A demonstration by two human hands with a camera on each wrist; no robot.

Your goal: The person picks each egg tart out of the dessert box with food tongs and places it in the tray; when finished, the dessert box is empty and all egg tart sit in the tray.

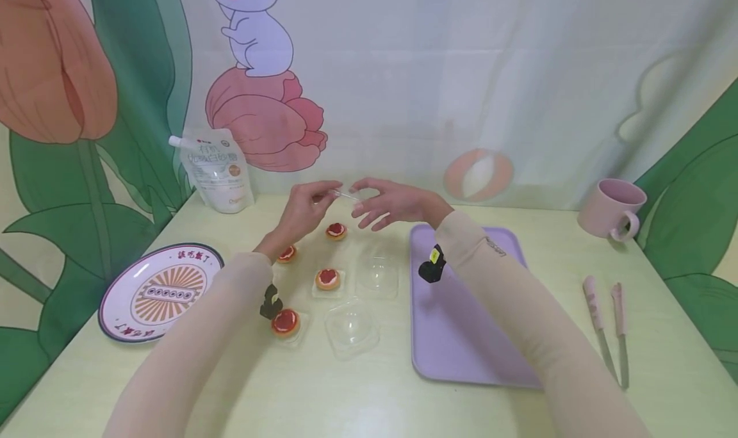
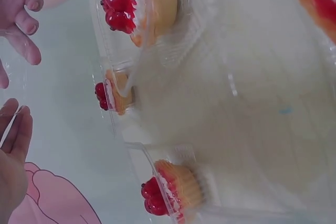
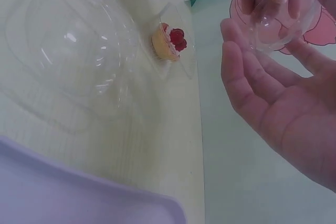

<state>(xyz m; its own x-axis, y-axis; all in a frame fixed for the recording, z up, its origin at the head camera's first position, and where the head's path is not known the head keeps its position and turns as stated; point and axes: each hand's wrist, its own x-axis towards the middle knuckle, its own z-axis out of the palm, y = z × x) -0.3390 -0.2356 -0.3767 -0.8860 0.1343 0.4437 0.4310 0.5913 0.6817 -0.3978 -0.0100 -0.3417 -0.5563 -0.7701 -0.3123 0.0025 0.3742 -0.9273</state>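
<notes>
Above the back of the table, my left hand (image 1: pixel 305 207) pinches a clear plastic lid (image 3: pixel 286 27) by its edge. My right hand (image 1: pixel 398 202) faces it from the right, fingers spread and loosely bent, fingertips right at the lid's rim. Below the hands are several small tarts with red berry topping. One tart (image 1: pixel 336 231) is at the back, another (image 1: pixel 286 253) partly behind the left wrist. A third tart (image 1: pixel 328 279) and a front one (image 1: pixel 285 323) sit on clear plastic bases. Two more clear domed lids, one rear (image 1: pixel 377 276) and one front (image 1: pixel 352 329), lie beside them.
A purple tray (image 1: pixel 467 335) lies under the right forearm. At the left are a patterned plate (image 1: pixel 123 307) and a white spouted pouch (image 1: pixel 218 172). A pink mug (image 1: pixel 611 207) stands back right, with two pink-handled knives (image 1: pixel 594 303) in front of it.
</notes>
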